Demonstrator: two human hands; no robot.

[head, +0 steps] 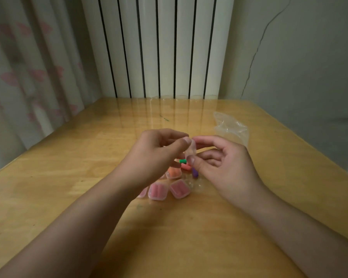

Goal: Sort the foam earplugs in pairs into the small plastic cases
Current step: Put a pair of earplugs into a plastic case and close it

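wooden table [88,177], glossy top, small things clustered under the hands

two closed clear cases with pink earplugs [157,191] [179,188] side by side just below the hands, nearer the person; a third pink one [142,193] half hidden by the left wrist. case with orange plugs [174,172] under the left hand. loose green earplug [182,161], pink earplug [186,167] and purple earplug [195,172] between the hands. crumpled clear plastic bag [230,128] beyond the right hand.

This looks like a room in a home. Behind the glossy wooden table [88,157] stands a white ribbed radiator [157,47]; left of it hangs a pale curtain [28,67] with pink, blurred motifs, right a cracked wall [299,57].
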